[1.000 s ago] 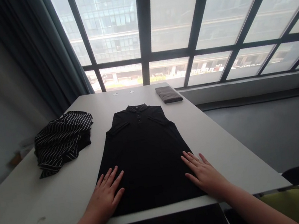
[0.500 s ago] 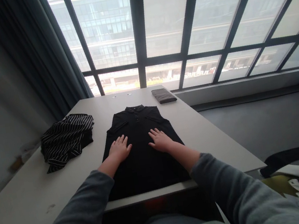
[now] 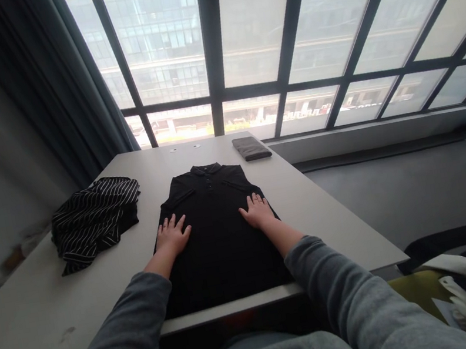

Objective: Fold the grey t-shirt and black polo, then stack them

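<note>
At the back, a broad window in dark framing, across most of the upper view; below and in front of it, a white table, with a dark curtain off to the left. Flat down the middle of the table, a black shirt, collar toward the window, lower end close to the near table edge. On the left part of the table, well apart from the shirt, a striped garment in a loose, rumpled heap. Near the far right corner, a folded grey cloth. On the shirt near its left side, the left hand, palm down, fingers spread, nothing gripped; near the shirt's right side, the right hand, also palm down, fingers extended and thumb held away, likewise with nothing in its grasp. Just below the collar, a short row of small buttons. Done, judging by the lie of things: a laid-out, mostly smooth shirt, with sleeves seemingly turned in over the chest; left, presumably: a shirt body at full length, not yet folded down, and a striped heap not yet straightened
</note>
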Motion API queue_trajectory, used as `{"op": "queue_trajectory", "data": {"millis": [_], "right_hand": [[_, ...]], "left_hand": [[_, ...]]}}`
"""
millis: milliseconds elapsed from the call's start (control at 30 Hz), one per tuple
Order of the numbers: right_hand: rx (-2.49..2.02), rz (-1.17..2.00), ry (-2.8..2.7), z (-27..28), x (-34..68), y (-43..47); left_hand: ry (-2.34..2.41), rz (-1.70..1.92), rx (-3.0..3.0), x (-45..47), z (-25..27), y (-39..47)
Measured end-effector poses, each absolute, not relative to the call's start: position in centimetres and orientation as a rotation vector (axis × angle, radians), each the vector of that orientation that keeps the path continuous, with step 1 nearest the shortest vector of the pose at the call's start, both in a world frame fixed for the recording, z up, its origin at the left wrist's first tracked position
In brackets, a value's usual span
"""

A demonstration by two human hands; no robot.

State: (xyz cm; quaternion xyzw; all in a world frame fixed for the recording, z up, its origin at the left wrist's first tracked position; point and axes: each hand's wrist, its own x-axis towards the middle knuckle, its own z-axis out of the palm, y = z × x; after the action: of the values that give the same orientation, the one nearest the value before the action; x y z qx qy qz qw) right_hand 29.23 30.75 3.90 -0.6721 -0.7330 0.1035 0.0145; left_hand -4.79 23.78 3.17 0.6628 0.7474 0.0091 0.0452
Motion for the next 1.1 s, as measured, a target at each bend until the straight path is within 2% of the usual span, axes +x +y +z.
{"op": "queue_trajectory", "data": {"millis": [200,467,600,767,900,1100], "right_hand": [[-2.115,0.325,-2.269,4.0,30.2,29.8],[-1.723,0.262,-2.616,3.3,33.9,27.8],[-1.864,0.142,-2.477,4.4,34.0,30.5],[-2.019,0.234,-2.412,4.3,33.3,32.9],[-1.955,0.215,-2.480,3.5,34.4,31.0],[-1.649,0.122,-2.682,2.7,38.3,23.2]], "left_hand": [[2.342,0.041,1.961,-5.2,2.9,23.4],[2.395,0.034,1.878,-4.2,3.7,24.0],[2.395,0.023,1.892,-3.2,4.6,26.1],[2.378,0.005,1.887,-3.3,4.4,27.1],[2.344,0.010,1.951,-4.5,3.6,25.1],[2.131,0.036,2.290,-7.0,1.4,17.8]]}}
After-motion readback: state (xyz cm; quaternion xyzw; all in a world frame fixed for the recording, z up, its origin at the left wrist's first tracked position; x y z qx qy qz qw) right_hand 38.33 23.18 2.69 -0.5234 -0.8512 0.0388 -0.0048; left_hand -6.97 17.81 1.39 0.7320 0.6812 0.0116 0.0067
